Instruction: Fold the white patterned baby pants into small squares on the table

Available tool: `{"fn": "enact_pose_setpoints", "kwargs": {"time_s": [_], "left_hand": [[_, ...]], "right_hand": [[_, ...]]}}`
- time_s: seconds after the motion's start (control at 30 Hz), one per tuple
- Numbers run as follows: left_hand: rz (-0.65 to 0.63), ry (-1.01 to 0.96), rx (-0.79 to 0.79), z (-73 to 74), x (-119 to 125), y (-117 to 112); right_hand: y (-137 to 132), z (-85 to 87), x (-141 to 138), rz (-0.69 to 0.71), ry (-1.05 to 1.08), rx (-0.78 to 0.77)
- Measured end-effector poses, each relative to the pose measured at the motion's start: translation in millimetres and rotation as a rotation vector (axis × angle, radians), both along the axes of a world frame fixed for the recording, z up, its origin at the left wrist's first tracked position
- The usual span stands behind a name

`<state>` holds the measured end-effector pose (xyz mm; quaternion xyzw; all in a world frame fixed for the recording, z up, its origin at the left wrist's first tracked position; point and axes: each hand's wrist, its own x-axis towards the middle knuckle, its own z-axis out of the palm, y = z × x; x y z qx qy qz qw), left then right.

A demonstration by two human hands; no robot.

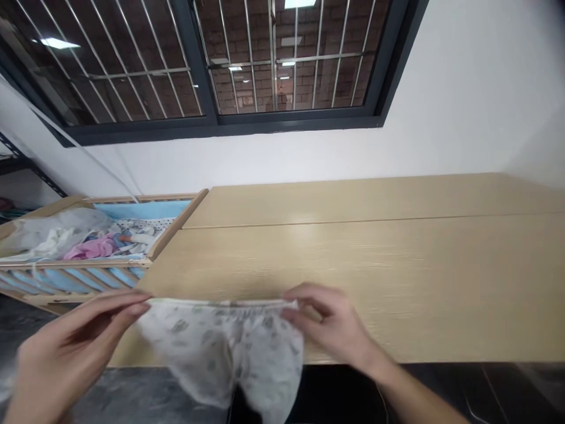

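pants (207,347) stretched by the waist between two hands, at the table's near edge.
the left hand (66,353) pinches one end of the waistband between thumb and fingers; the right hand (333,324) pinches the other end the same way. the pants, white with a small blurred print, hang legs down from the gathered band, partly in front of the table (397,277), above the dark floor (145,394). the pale wood tabletop runs back to the white wall (468,106), a seam along it. left of it, just beside, a slatted cot (176,227) with blue lining holds a heap of clothes, one a pink cloth (92,247). beyond, a dark-framed window (286,123) shows metal bars (315,70) before brick.
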<state>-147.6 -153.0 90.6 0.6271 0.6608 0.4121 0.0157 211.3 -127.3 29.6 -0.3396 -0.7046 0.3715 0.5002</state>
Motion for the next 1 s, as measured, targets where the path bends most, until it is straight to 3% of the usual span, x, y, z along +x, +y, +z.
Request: {"fn": "enact_pose_setpoints", "kwargs": {"time_s": [0.03,0.1,0.2,0.27,0.4,0.63,0.8,0.9,1.0], "left_hand": [[-0.044,-0.043,0.076,2.8,16.1,13.0],[-0.187,-0.072,0.072,8.7,44.7,41.6],[-0.384,-0.037,-0.119,15.1,71.5,88.4],[-0.477,-0.013,-0.216,14.3,80.8,119.7],[-0.531,0.093,-0.260,-4.4,95.7,180.4],[-0.386,0.259,-0.342,-65.9,130.6,263.9],[-0.268,0.353,-0.394,-89.9,148.8,287.5],[-0.222,0.372,-0.410,-92.0,156.1,289.8],[-0.192,0.376,-0.415,-84.9,164.6,282.9]], "right_hand": [[9.3,10.8,16.2,-0.023,-0.034,-0.029],[30.3,30.9,44.6,-0.073,-0.131,-0.078],[68.7,48.8,74.2,-0.105,-0.247,-0.123],[98.2,48.8,85.4,-0.099,-0.281,-0.153],[161.2,24.1,90.9,-0.135,-0.354,-0.230],[245.6,-40.8,75.0,-0.328,-0.583,-0.264],[276.0,-65.6,71.1,-0.412,-0.635,-0.232],[285.4,-72.2,72.1,-0.455,-0.663,-0.230],[288.9,-75.6,72.0,-0.471,-0.690,-0.244]]}}
